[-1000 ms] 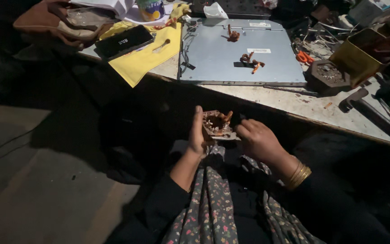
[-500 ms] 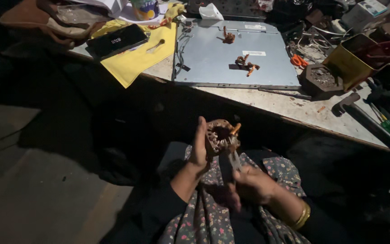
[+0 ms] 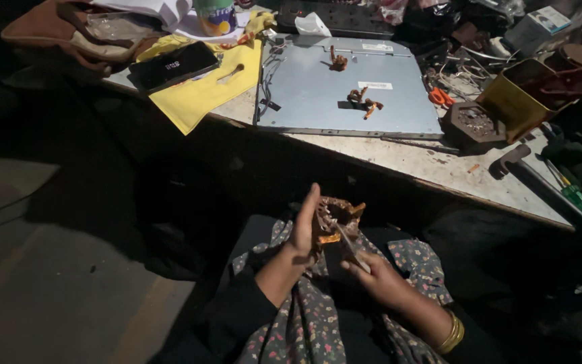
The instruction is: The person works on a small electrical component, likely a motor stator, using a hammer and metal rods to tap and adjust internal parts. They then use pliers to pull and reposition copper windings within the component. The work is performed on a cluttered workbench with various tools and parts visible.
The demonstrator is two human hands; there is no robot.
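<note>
Where the worn, speckled tabletop (image 3: 399, 158) ends, a flat grey metal panel (image 3: 318, 94) overlies it beside a yellow cloth (image 3: 200, 94). Below, over a floral lap, the left hand (image 3: 302, 232) cups a round copper-wound coil part (image 3: 337, 219), fingers straight; the right hand (image 3: 378, 276) pinches a thin pale blade-like tool (image 3: 350, 244) against it. Shadow obscures the coil's detail.

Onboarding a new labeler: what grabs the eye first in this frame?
Bottom centre, the left hand steadies a small rusty-brown wound part over the lap while the right hand works a thin metal tool against it. Above, a grey metal panel lies on the workbench beside a yellow cloth.
</note>
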